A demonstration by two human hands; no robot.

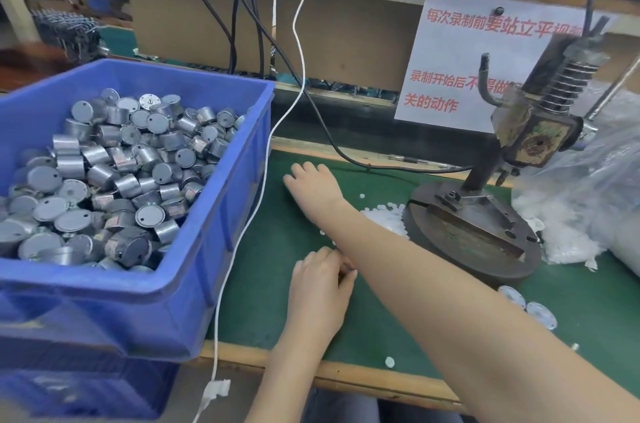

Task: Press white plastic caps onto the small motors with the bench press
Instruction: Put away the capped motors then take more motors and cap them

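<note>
At the near edge of the table point(263, 284), a lone white cap point(390, 362) is seen on the green mat. The L hand point(320, 287) is brought in from the near edge, back up, wrist about straight. Its fingers point(341, 270) are curled in w/ tips close together, tucked by the underside of the R forearm; whether anything is pinched can't be told. The R arm is stretched diagonally from near right to far left, crossing above the L hand. The R hand point(313, 185) is held palm down, low over the mat, its fingers straight and slightly apart, nothing gripped; contact w/ the mat can't be told. To the left, a blue bin point(104, 311) heaped w/ small motors point(121, 180) is set, its right wall near the R hand. More white caps point(384, 218) are piled just right of the R forearm, against the round base of the bench press point(519, 145). Right of the press, a clear plastic bag point(588, 187) is laid. Farther back, a paper sign point(460, 51) w/ red characters is hung.
</note>
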